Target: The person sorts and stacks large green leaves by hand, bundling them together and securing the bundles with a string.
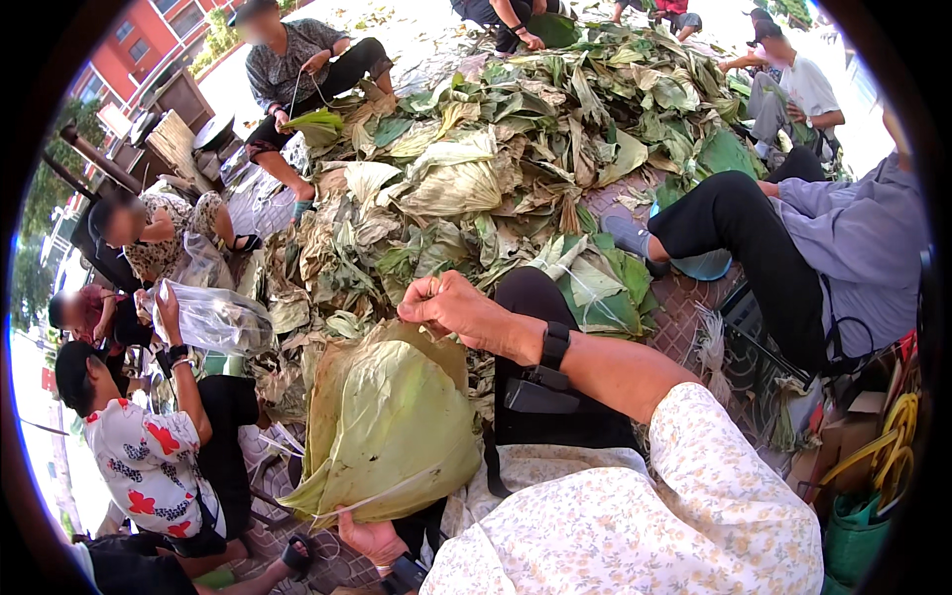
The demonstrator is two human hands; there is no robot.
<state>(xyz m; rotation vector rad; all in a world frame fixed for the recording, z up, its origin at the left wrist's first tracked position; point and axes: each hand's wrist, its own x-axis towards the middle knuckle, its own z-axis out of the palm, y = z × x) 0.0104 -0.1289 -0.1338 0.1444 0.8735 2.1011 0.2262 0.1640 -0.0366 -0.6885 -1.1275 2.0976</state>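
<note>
A large yellow-green lotus leaf (392, 426), folded and creased, stands in front of me, with browner leaf layers behind it. At its lower edge, my left hand (372, 540) grips it; part of that hand is behind the leaf. My right hand (456, 309) is closed in a pinch at the leaf's upper edge, its fingertips touching the dry brownish rim. A dark band with a small device is on my right wrist. Beyond both hands lies a big heap of dried and green lotus leaves (451, 188).
Several people sit around the heap. At the left, a person in a flowered shirt (149, 451) holds a clear plastic bag (213, 319). A tied leaf bundle (600, 288) lies beyond my knee. White string (712, 342), a dark crate (759, 327) and a green bag (855, 540) are at the right.
</note>
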